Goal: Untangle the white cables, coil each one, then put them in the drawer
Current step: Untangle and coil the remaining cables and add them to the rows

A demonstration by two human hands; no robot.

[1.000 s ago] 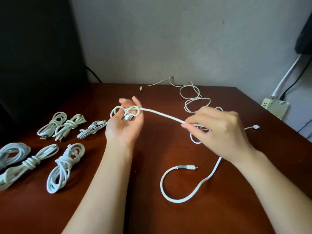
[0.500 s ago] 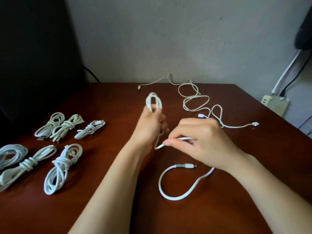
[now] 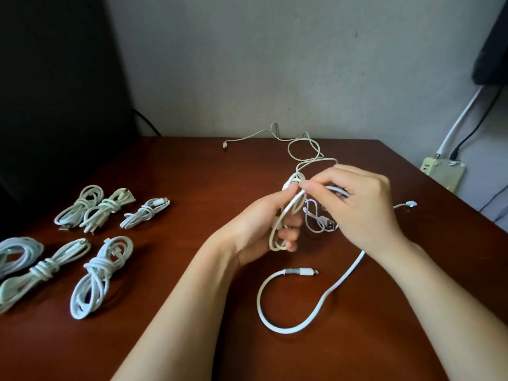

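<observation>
Fingers, left hand: curled round the lower loops of a part-wound white cable, thumb at the top of the coil.
Fingers, right hand: thumb and forefinger pinch the same cable at the top of the coil, just right of my left thumb.
Item, loose tail of that cable: comes out beneath my right hand, runs toward me over the wooden table, curves back in a loop and ends in a connector just below my left fingers.
Item, thin white cable: uncoiled, lying in tangled loops beyond both hands; one plug rests to the right of my right hand.
Item, six coiled cable bundles: two rows, well to the left of my left hand.
Item, power strip: far right, past the table edge.
</observation>
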